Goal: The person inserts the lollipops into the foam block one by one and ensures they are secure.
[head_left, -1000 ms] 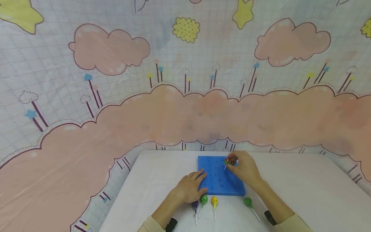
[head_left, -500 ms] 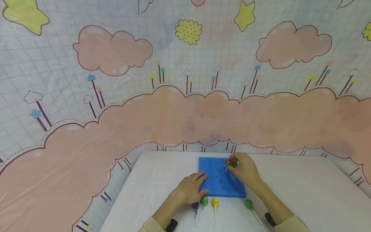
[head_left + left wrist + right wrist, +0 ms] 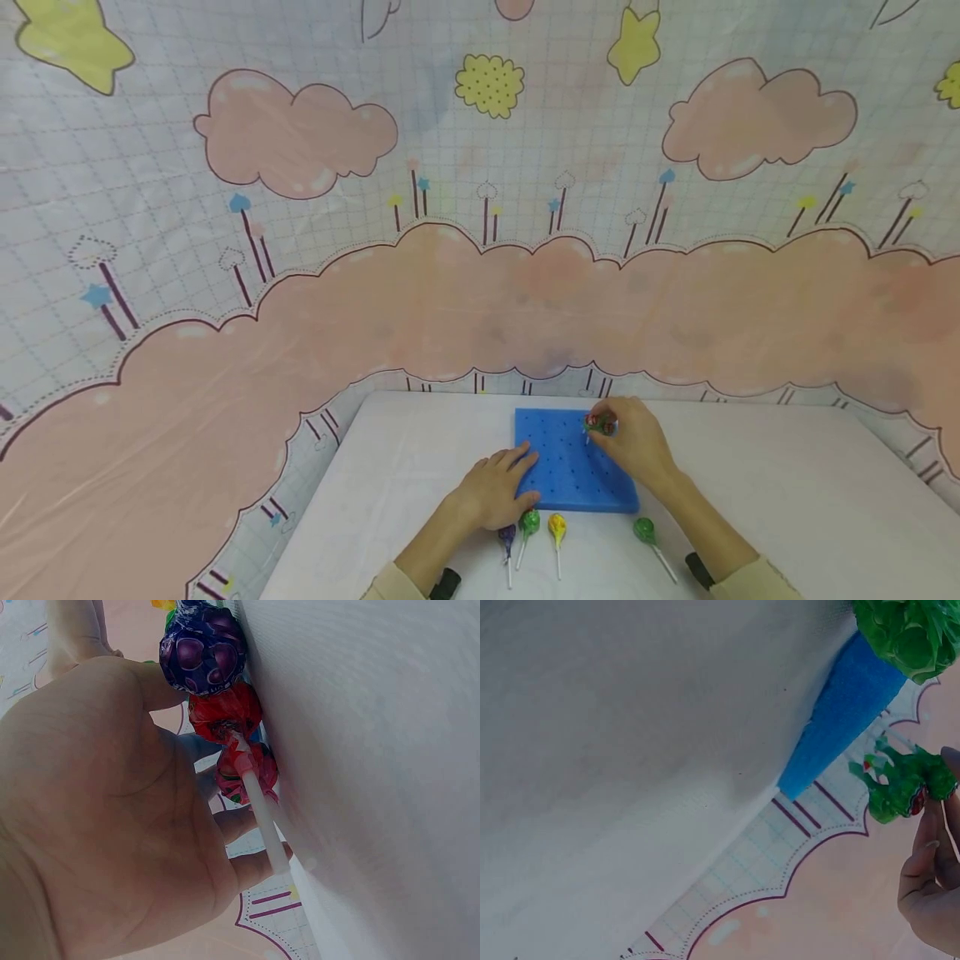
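My right hand point(image 3: 637, 442) pinches a green-and-red wrapped lollipop point(image 3: 597, 423) over the far right part of a blue board point(image 3: 555, 471) dotted with small holes. Its short white stick points down to the board; whether it sits in a hole, I cannot tell. In the right wrist view two green wrapped lumps point(image 3: 891, 796) show at the fingertips, so it may be two lollipops. My left hand point(image 3: 491, 492) rests its straight fingers on the board's left edge. Near its palm, the left wrist view has a purple lollipop point(image 3: 202, 651), a red lollipop point(image 3: 225, 712) and a pinkish-red one point(image 3: 247, 776).
In front of the board on the white table point(image 3: 390, 467) lie a purple lollipop point(image 3: 507, 535), a green lollipop point(image 3: 529, 523) and a yellow lollipop point(image 3: 557, 527). Another green lollipop point(image 3: 645, 530) lies near the right forearm. A cloud-patterned cloth point(image 3: 487, 308) hangs behind.
The whole head view has shifted slightly. Both hands keep nearly the same places on and over the board, the right one still pinching the green-and-red lollipop.
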{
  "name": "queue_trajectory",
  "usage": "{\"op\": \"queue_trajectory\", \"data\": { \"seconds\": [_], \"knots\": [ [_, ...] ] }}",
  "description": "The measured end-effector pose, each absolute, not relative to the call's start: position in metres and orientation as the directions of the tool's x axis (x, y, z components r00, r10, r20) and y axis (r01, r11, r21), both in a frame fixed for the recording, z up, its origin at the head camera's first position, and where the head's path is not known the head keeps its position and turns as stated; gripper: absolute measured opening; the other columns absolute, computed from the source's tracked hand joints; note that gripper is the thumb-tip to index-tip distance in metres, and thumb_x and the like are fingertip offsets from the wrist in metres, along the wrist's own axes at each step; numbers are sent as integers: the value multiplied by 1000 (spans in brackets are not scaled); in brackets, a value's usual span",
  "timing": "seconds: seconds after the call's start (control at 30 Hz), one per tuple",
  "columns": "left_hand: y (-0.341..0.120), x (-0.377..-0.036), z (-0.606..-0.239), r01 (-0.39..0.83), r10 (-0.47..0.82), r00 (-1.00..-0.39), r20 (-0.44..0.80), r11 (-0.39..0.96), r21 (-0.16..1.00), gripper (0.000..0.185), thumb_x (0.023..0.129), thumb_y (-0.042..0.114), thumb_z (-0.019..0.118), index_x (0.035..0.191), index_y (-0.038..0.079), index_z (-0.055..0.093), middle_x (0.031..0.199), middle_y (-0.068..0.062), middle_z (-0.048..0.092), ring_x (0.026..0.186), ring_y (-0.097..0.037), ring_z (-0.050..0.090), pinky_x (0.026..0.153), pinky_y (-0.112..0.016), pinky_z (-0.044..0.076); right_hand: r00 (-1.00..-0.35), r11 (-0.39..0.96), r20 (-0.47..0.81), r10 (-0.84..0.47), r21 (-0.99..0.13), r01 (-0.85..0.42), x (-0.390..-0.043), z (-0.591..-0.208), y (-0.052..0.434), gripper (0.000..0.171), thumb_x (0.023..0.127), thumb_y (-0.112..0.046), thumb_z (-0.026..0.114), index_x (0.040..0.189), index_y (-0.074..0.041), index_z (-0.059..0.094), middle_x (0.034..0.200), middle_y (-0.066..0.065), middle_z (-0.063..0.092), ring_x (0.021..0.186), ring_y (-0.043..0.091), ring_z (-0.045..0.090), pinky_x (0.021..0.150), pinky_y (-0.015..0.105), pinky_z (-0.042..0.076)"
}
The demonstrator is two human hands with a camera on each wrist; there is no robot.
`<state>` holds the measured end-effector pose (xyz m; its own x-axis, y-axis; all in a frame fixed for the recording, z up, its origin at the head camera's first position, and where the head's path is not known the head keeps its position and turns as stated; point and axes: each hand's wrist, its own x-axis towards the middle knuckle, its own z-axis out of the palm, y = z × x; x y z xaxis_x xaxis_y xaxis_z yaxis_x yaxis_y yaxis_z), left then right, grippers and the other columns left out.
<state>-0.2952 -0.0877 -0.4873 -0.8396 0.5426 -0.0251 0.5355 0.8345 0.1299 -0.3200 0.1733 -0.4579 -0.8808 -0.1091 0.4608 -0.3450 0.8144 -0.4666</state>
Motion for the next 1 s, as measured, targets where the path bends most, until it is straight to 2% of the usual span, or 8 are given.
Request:
{"op": "queue_trajectory", "data": {
  "seconds": [0.37, 1.0],
  "knots": [
    [-87, -301, -496, 533, 539, -842, -23, 838, 116, 66, 107, 54, 48, 163, 20, 38, 171, -2, 30, 152, -31, 38, 120, -53, 37, -861, 817, 491, -133, -437, -375, -322, -459, 175, 23, 83, -13, 90, 101, -12, 76, 90, -2, 69, 88, 18, 60, 76, 37, 56],
    [-86, -294, -480, 534, 542, -839, -45, 837, 117, 66, 107, 54, 48, 163, 19, 38, 170, -3, 31, 152, -31, 38, 119, -52, 38, -861, 823, 485, -154, -419, -383, -323, -460, 174, 26, 81, -11, 91, 103, -10, 77, 91, 0, 70, 88, 18, 60, 76, 38, 57]
  ]
}}
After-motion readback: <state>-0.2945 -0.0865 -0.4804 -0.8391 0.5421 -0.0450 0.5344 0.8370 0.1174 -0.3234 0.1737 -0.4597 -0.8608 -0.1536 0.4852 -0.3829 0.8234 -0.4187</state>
